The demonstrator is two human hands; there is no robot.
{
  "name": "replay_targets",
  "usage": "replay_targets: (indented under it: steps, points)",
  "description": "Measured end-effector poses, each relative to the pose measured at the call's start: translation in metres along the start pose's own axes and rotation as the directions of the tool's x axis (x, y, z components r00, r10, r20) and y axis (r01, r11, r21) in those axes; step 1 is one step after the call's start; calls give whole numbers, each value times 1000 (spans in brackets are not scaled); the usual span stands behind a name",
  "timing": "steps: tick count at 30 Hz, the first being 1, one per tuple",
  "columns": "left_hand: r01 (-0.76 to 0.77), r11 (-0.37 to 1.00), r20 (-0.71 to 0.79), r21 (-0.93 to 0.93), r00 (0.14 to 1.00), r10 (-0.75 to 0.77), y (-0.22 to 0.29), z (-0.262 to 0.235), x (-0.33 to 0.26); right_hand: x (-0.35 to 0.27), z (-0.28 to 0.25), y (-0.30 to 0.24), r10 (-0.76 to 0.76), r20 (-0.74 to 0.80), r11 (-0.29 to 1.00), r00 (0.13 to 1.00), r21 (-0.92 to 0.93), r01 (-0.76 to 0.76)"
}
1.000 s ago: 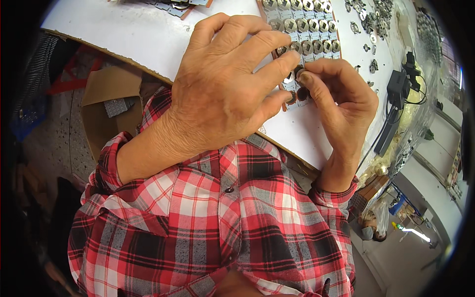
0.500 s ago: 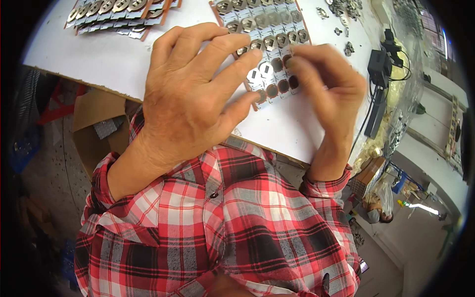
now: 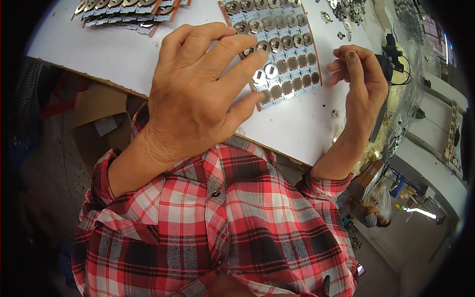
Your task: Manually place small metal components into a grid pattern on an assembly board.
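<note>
Two bare hands work over a white tabletop (image 3: 99, 52). Far left, a stack of panels (image 3: 126, 11) with metal clips lies at the table's top edge, well apart from the hands. Left hand (image 3: 198, 99), fingers spread and loosely curved, rests over the lower left corner of the gridded panel (image 3: 277, 54); its thumb tip and forefinger tip touch the panel's bottom rows, nothing pinched. The panel lies flat mid-table, upper rows filled with metal clips, lower right cells showing bare round pads. Right hand (image 3: 358, 84) hovers just beside the panel's right edge, fingers bent and held close together; cannot tell if it pinches anything. Loose metal clips (image 3: 341, 12) scatter at the upper right. A black cable (image 3: 393, 54) sits behind the right hand.
</note>
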State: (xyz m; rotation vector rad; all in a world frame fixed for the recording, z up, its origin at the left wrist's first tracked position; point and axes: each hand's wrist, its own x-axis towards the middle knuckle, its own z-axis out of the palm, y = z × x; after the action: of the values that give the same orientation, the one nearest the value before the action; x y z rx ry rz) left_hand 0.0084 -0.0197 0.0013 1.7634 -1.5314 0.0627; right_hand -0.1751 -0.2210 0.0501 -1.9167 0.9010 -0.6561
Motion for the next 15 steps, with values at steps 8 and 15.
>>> replay_targets:
  steps: [8,15]
  points:
    - [20,1000,5,-9,1000,-20,0,-2,-1,-16,34,-30,110,290,950,951,250,-186]
    - [20,1000,5,-14,1000,-20,0,-1,-1,-10,28,-25,-75,397,996,915,65,53]
